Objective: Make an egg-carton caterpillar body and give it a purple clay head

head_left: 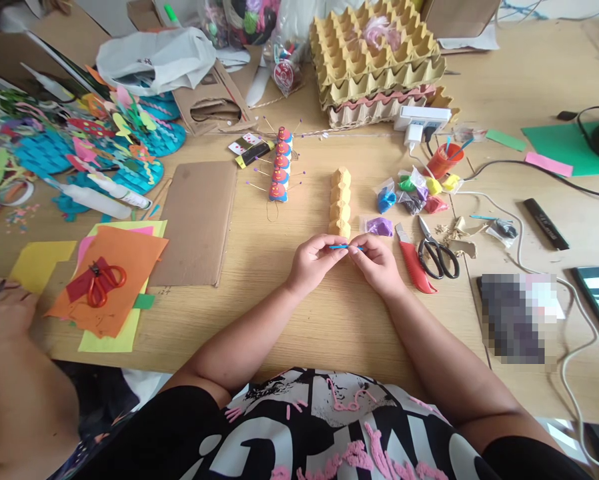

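My left hand (315,262) and my right hand (378,263) meet at the near end of a yellow egg-carton strip (340,197). Both pinch a thin blue piece (338,247) that lies crosswise between their fingertips. The strip stands upright in the view, its bumps in a row running away from me. To its left sits a painted red and blue row (281,170) with thin stalks sticking out. A purple clay packet (379,227) lies just beyond my right hand, and several coloured clay packets (413,190) are farther right.
Right of my hands lie a red cutter (415,267) and black scissors (438,257). Stacked egg trays (374,60) stand at the back. Cardboard (194,223) and orange paper (114,267) are left. Another person's hand (4,303) is at far left. A white cable (574,283) crosses the right side.
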Motion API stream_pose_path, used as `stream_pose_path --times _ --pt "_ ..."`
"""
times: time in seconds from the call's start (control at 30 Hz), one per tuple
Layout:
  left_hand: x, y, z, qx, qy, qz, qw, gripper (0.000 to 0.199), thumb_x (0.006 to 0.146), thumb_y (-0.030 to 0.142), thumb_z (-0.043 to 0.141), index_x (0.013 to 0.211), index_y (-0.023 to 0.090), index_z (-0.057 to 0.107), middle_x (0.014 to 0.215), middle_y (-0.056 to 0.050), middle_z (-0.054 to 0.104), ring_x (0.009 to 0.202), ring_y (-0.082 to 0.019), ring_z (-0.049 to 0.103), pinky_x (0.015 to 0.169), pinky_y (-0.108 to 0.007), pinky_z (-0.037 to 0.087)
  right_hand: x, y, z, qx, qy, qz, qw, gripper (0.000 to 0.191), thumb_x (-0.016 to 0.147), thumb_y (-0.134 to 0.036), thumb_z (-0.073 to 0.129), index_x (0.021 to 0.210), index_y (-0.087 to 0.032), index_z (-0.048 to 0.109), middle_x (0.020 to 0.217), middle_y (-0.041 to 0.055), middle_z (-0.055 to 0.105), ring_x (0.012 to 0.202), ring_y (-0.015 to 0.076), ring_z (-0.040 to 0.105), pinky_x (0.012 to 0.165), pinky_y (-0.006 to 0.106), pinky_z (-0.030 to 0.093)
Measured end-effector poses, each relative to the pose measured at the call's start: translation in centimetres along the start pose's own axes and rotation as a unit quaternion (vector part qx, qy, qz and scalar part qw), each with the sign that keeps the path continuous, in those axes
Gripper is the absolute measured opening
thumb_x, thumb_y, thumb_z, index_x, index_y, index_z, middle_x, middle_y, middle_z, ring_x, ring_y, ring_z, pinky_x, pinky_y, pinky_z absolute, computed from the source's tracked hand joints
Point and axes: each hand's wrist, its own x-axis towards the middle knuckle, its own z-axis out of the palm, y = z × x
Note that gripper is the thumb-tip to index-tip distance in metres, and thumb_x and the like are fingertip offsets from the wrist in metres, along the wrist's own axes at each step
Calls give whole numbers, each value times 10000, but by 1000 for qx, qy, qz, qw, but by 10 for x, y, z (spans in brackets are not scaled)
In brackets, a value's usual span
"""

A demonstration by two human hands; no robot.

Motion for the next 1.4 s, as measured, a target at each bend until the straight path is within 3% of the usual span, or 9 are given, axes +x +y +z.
stream_pose_path --times 0.23,0.37,0.53,0.73,0.87,1.07,1.23,1.4 --pt "2 3 -2 53 -5 71 996 205 914 437 847 923 233 834 964 -49 812 939 -169 757 875 -303 596 0 -5 -1 -44 -5 0 999 524 921 -691 747 734 -209 664 639 -21 562 618 127 479 660 305 449" --pt "2 7 -1 74 -2 91 993 262 916 464 837 829 221 792 868 -26 778 822 -138 704 770 -274 553 0 -9 -1 -69 -16 15 997 630 939 -753 674 646 -196 652 595 -7 555 587 123 473 624 302 426" --pt "1 11 0 95 0 75 993 345 928 519 809 776 214 752 820 -20 753 774 -134 661 748 -277 537 0 -9 0 -70 -13 19 997 623 950 -748 664 658 -197 658 599 -6 555 591 125 482 618 301 421" --pt "1 6 0 48 1 26 999 330 926 532 807 983 208 792 981 -59 790 919 -178 751 887 -325 605 1 0 2 10 11 22 1000 475 847 -667 839 900 -223 682 798 1 675 686 133 566 666 292 483" --pt "0 2 -1 39 0 22 999 318 926 512 813 1014 207 787 1012 -58 780 942 -173 752 899 -318 607 2 3 1 32 10 22 999 433 833 -595 888 933 -222 692 848 5 699 732 128 602 698 282 494" --pt "-1 4 -1 63 -10 24 998 323 960 525 770 1012 207 788 1011 -63 791 940 -177 744 894 -319 589 1 0 1 12 13 16 1000 450 852 -639 851 860 -218 693 757 -9 661 664 125 554 680 293 492" --pt "0 11 0 106 2 42 993 381 953 570 757 851 203 748 866 -34 758 833 -155 684 793 -290 542 1 -7 0 -57 14 17 998 585 905 -751 723 694 -208 667 633 0 602 612 135 509 630 302 458" --pt "0 13 1 129 14 50 990 446 958 584 741 733 203 685 735 1 682 733 -130 615 731 -276 499 1 -10 0 -77 -1 15 997 634 940 -758 669 632 -205 643 600 3 572 598 135 501 641 311 463"
